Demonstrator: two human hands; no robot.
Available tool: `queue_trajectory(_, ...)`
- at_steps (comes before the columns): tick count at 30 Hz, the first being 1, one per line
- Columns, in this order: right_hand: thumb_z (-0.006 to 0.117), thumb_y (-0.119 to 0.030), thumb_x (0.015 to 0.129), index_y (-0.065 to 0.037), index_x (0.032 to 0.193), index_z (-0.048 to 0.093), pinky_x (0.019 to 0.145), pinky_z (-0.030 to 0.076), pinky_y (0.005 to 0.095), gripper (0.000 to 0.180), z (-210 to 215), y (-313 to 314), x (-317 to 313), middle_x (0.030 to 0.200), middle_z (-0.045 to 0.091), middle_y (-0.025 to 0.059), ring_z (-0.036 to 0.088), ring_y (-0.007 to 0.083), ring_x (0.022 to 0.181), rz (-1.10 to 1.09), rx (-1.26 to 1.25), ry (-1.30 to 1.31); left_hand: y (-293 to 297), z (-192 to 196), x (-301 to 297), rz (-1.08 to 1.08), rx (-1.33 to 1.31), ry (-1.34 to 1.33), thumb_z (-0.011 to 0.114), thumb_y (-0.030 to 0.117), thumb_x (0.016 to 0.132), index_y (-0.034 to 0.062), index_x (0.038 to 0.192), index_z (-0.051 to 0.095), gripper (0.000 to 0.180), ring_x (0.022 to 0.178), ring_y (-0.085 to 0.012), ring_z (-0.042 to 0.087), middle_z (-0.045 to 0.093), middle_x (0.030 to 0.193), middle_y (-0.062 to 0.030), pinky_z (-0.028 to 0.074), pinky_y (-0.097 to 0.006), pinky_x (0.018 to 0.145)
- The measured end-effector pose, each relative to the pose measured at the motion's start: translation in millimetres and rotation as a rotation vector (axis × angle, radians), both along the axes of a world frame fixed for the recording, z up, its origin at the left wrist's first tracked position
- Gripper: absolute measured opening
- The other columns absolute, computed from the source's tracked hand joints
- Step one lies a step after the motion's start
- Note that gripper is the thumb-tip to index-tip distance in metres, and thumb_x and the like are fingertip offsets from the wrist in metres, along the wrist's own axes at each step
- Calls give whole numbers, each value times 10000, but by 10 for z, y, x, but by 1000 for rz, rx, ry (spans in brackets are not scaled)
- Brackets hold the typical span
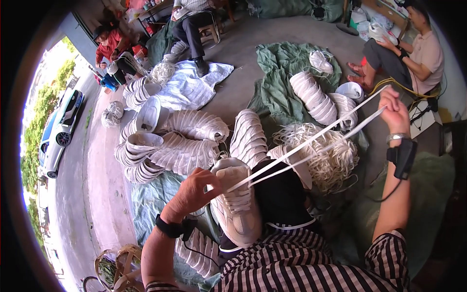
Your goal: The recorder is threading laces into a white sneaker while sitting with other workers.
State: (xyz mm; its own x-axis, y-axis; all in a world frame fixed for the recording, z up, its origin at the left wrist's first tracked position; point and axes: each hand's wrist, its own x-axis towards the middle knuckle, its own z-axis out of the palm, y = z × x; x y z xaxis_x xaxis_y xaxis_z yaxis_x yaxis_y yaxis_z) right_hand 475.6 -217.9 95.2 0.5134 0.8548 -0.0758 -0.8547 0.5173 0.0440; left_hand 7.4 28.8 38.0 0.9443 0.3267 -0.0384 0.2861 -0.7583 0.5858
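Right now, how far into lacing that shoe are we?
Partly done: the white shoe on the lap already shows lace crossings on its lower eyelets. In hand: the left hand steadies its top, the right hand pulls both white lace ends taut. Left: upper eyelets, plus stacks of white shoes on the floor.

The floor (243, 53) is bare grey concrete. Green sheeting (279, 78) and a white tarp (189, 90) lie spread across it. Wooden chairs (214, 29) stand at the far side. Green sacks (292, 7) are stacked against the rear wall. The left side opens to daylight: a paved road (73, 185) runs past, a white car (58, 131) is parked on it, and green shrubs (41, 112) line its far edge. Woven baskets (119, 267) stand at lower left.
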Motion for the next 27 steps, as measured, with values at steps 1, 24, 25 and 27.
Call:
queue_trajectory(1,408,-59,915,18,957,472,396,179,223,108,278,15,-153,648,445,-4,280,58,402,35,12,-58,-24,-27,59,106,63,1,712,121,701,107,797,648,117,787,-197,586,632,757,-12,447,-346,787)
queue_trajectory(24,420,-113,933,-61,797,541,668,409,288,189,-865,-506,-330,675,449,-4,412,96,530,6,37,-447,438,-161,-1269,934,-1056,-1000,429,263,968,128,946,546,179,673,-82,517,577,797,22,443,-269,618)
queue_trajectory(25,431,-168,950,-90,767,518,496,331,252,217,-1022,-568,-258,602,408,-22,329,73,456,-183,-159,-571,526,-218,-1501,1064,-1005,-1018,425,265,969,124,984,559,195,692,-82,525,585,807,33,461,-289,660)
queue_trajectory(27,503,-269,934,-123,736,499,464,320,240,247,-1078,-630,-276,555,362,-44,328,53,460,-313,-832,-809,677,-293,-1812,1311,-957,-1078,409,267,972,104,1071,564,246,722,-87,530,590,816,53,475,-325,759)
